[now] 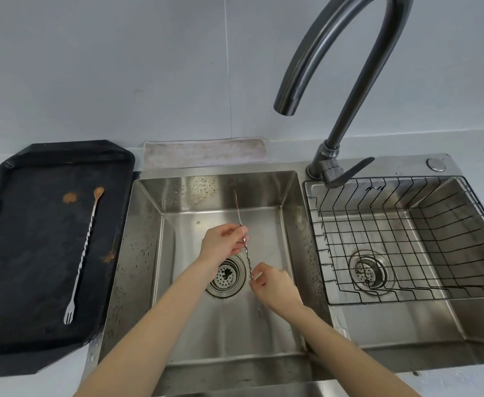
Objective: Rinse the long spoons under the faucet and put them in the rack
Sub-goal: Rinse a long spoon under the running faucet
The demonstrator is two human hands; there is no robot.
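Note:
A long twisted-handle metal spoon (238, 211) is held over the left sink basin (143, 253), above the drain. My left hand (224, 241) pinches its upper shaft and my right hand (272, 286) grips its lower part. Its far end points toward the back wall of the basin. A second long spoon (84, 253), with a brown-stained bowl and a small fork end, lies on the black tray (20, 325) at the left. The curved faucet (321, 67) has its spout above the basin; no water stream shows. The black wire rack (407, 253) sits in the right basin and holds nothing.
A grey cloth (205, 153) lies behind the left basin. Brown stains (70, 198) mark the tray. The faucet lever (346, 173) points right, over the rack's back corner. Both basins have round drain strainers (226, 276).

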